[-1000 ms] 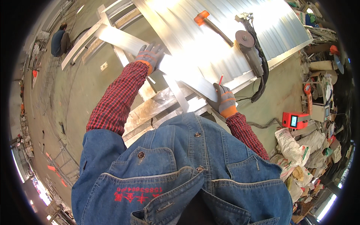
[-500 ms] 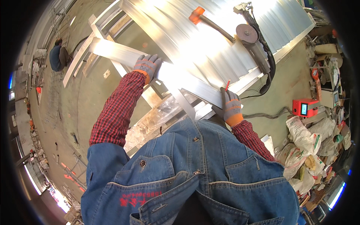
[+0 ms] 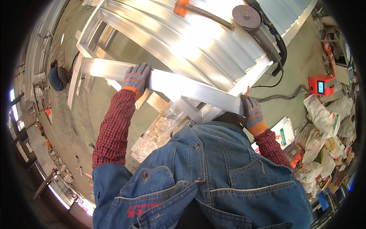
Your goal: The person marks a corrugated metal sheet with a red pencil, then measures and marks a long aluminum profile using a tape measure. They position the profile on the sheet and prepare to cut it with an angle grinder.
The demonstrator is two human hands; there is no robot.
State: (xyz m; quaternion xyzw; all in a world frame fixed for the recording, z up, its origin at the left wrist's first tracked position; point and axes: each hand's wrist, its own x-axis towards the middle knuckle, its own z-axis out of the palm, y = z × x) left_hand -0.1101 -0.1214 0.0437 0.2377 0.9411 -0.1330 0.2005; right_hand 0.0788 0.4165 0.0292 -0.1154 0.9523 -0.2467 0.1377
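A long, flat silvery metal bar point(image 3: 190, 89) slants across in front of me, its far-left end higher than the right end. My left hand point(image 3: 136, 79), in a grey and orange glove, is closed over the bar left of its middle. At the right end, my right hand point(image 3: 252, 114), gloved alike, grips the bar's tip. A thin red pencil-like stick point(image 3: 248, 91) pokes up from the right hand's fingers; its lower part is hidden. Beneath the bar is a frame of pale metal pieces point(image 3: 187, 108), close to my jacket front.
Ribbed metal sheeting point(image 3: 160, 34) spreads ahead, with an orange-headed mallet point(image 3: 181, 8) and an angle grinder point(image 3: 263, 45) on it. To the right are a cable, a red box with a screen point(image 3: 321, 85) and white sacks point(image 3: 318, 110). A person point(image 3: 58, 77) crouches at far left.
My view has shifted, so the sheeting and tools appear higher. Both hands keep their hold on the bar, which now lies at a slightly flatter slant and nearer to me.
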